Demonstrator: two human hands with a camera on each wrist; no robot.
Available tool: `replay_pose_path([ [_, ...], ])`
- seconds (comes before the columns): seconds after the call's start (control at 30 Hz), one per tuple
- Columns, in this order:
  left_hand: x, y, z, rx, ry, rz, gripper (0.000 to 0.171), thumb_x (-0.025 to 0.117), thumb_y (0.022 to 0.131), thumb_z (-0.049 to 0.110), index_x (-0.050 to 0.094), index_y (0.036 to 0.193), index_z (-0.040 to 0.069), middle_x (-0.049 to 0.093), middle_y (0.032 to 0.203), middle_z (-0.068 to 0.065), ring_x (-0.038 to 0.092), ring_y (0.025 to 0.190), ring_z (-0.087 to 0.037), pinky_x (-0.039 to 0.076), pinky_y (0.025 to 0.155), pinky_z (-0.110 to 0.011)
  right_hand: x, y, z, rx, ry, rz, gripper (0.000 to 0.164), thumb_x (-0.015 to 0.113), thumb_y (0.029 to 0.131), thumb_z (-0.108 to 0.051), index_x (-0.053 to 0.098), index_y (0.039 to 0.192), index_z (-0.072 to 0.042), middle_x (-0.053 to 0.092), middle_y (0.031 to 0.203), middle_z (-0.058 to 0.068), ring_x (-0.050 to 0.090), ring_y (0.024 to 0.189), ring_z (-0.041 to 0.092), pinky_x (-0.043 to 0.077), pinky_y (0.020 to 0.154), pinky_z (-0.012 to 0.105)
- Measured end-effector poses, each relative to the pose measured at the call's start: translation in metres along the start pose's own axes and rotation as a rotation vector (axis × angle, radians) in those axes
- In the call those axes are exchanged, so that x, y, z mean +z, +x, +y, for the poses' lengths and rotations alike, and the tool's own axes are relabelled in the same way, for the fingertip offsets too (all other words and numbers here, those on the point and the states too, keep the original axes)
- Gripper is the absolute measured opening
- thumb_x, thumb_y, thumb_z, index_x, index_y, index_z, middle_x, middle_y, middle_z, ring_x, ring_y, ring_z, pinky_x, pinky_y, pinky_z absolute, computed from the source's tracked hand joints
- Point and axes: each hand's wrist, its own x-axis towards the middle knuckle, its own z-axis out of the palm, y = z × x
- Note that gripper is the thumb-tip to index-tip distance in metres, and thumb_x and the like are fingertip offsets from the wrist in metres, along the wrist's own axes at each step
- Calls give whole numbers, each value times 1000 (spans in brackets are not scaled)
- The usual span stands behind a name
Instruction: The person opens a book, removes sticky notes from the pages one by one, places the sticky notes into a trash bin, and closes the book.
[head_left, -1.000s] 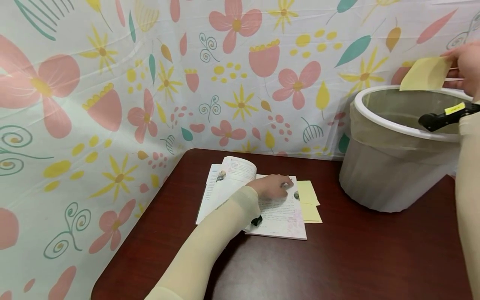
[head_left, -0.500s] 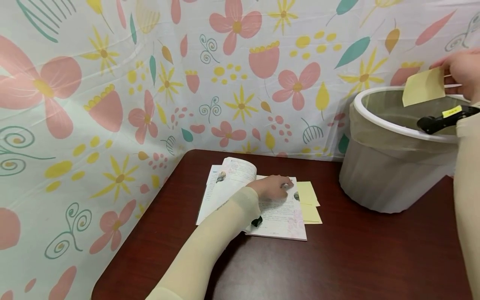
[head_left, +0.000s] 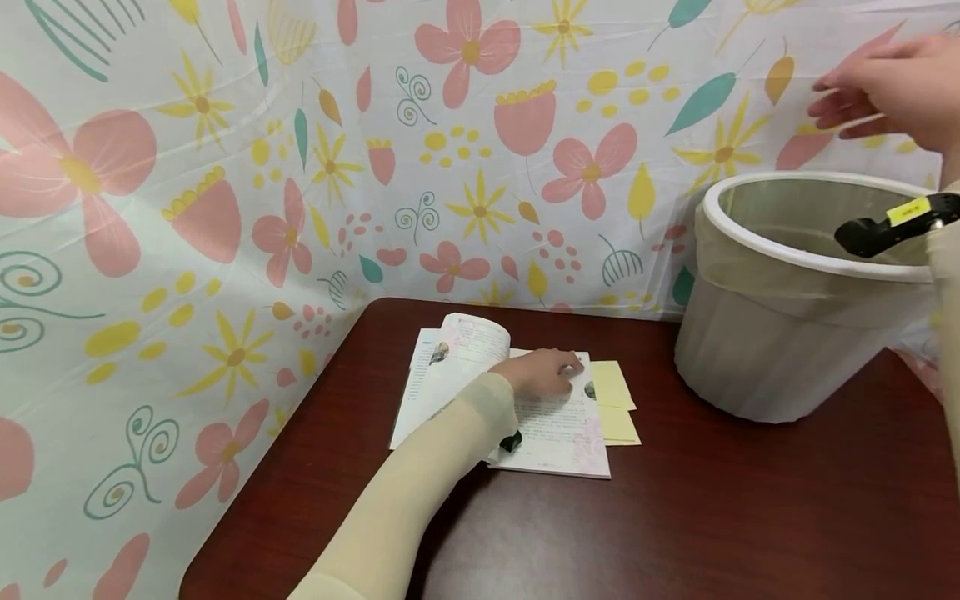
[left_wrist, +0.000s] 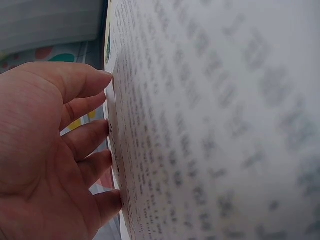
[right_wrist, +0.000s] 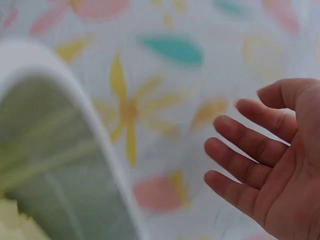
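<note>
An open book (head_left: 562,437) with printed pages lies on the table, its left-hand pages curling up. My left hand (head_left: 538,375) rests on the right-hand page, fingertips touching the paper; the left wrist view has the fingers (left_wrist: 87,137) spread against it. Pale yellow paper notes (head_left: 613,385) stick out from under the book's right edge. My right hand (head_left: 900,92) is raised above the grey waste bin (head_left: 750,350), holding nothing, its fingers (right_wrist: 245,167) apart and slightly bent. Inside the bin, the right wrist view has pale yellow paper (right_wrist: 10,222) at its lower left corner.
The bin has a white rim (head_left: 720,212) and a liner folded over it. Its base stands at the back right of the dark reddish table (head_left: 712,517). A black wrist device (head_left: 873,237) overhangs the bin's mouth. A flower-patterned curtain (head_left: 315,250) hangs behind and to the left.
My right hand has let go of the yellow note it held over the bin and has risen, its fingers parting. My left hand has stayed on the book.
</note>
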Motion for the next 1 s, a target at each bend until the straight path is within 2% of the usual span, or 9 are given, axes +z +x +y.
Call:
replay_pose_path([
  [0.1,0,0,-1,2,-7,-2,55,57,103,27,55,158,30,48,166,8,41,157,-15,37,118,-30,30,-17,-26,-88,-165,-44,18,63,105,-28,79,98,-28,74,79,-22,69,70,-6,51,59,13],
  [0.17,0,0,-1,9,-5,3,55,58,103,27,55,158,29,49,165,7,43,155,-16,38,117,-30,51,-29,-37,-143,-348,-98,23,64,104,-32,79,116,-20,75,89,-19,66,76,-9,48,63,10],
  [0.23,-1,1,-1,13,-5,7,55,59,103,27,56,158,29,49,165,7,44,155,-15,38,117,-30,73,-42,-43,-193,-508,-161,38,65,103,-35,75,131,-11,79,103,-5,61,81,-12,44,70,10],
  [0.33,-1,1,-1,19,5,8,54,58,103,27,55,158,29,49,165,8,43,155,-14,37,118,-29,106,-61,-40,-284,-624,-229,52,66,103,-38,71,141,-3,77,124,15,57,88,-14,41,79,15],
  [0.4,-1,1,0,19,6,5,55,59,103,27,55,158,29,49,165,8,43,155,-14,37,118,-29,127,-73,-34,-327,-635,-266,52,66,103,-38,72,141,-4,75,130,19,56,91,-13,40,81,17],
  [0.53,-1,0,1,19,14,7,55,60,103,27,55,158,28,50,164,7,46,153,-15,38,117,-29,160,-93,-12,-406,-590,-325,45,67,103,-32,75,137,-5,78,124,13,63,95,-9,46,83,14],
  [0.63,-1,2,2,19,11,10,55,60,102,26,56,158,27,52,163,6,49,151,-15,40,116,-29,179,-102,11,-387,-542,-374,44,67,103,-30,75,138,-4,77,129,12,63,104,-3,48,89,19],
  [0.87,0,4,1,17,0,11,58,62,101,27,54,159,25,51,164,5,48,152,-16,38,118,-29,216,-110,80,-278,-434,-470,46,61,107,-28,72,138,4,73,135,21,65,127,34,48,105,52],
  [1.0,-1,3,1,5,9,12,63,61,101,30,50,163,23,44,169,5,39,158,-15,31,122,-28,242,-118,116,-211,-370,-521,48,60,107,-30,71,139,4,70,140,23,63,132,40,47,108,56],
])
